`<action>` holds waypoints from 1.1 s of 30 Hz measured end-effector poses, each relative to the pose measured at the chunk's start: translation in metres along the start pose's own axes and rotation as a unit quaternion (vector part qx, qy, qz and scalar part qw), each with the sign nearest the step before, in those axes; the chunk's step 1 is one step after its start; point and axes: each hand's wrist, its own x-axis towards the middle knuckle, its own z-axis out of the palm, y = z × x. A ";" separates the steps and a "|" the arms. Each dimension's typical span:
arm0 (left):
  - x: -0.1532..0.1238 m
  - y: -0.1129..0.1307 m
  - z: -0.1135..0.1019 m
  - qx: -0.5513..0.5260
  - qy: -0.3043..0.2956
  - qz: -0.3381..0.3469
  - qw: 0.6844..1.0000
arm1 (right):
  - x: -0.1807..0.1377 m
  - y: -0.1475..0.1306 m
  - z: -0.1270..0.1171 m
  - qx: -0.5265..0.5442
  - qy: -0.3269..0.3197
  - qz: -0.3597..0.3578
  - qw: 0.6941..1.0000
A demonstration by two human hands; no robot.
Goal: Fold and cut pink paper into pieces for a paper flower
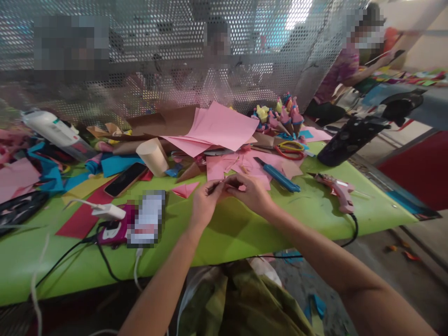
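Observation:
Both hands meet over the middle of the green table [231,238], fingertips pinched together. My left hand [209,197] and my right hand [250,192] are closed around something small, perhaps a bit of pink paper, mostly hidden by the fingers. Just left of them lies a folded pink paper piece [185,190]. Beyond the fingers are cut pink paper pieces [224,167] and a blue utility knife [280,177]. A stack of pink paper sheets [220,128] rests behind these.
A pink glue gun [339,189] and a dark bottle [352,140] stand at right. Yellow-handled scissors [290,149] lie near paper cones [285,116]. At left are a phone [149,217], a power strip [117,228] with cables, and a dark phone [126,179]. A person [338,77] sits behind, right.

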 end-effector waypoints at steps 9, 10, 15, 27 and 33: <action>0.013 -0.003 -0.011 -0.163 0.174 -0.070 0.969 | 0.000 -0.005 -0.017 0.142 0.101 0.069 0.982; 0.014 -0.003 -0.011 -0.174 0.183 -0.079 0.964 | 0.001 -0.004 -0.017 0.150 0.115 0.074 0.979; 0.016 -0.001 -0.010 -0.192 0.194 -0.098 0.957 | 0.003 0.003 -0.010 0.204 0.100 0.111 0.967; 0.008 0.008 -0.006 -0.222 0.075 -0.147 0.961 | 0.006 0.008 -0.003 0.295 0.062 0.133 0.944; 0.008 0.007 -0.006 -0.217 0.051 -0.113 0.968 | 0.007 0.007 -0.007 0.367 0.081 0.161 0.913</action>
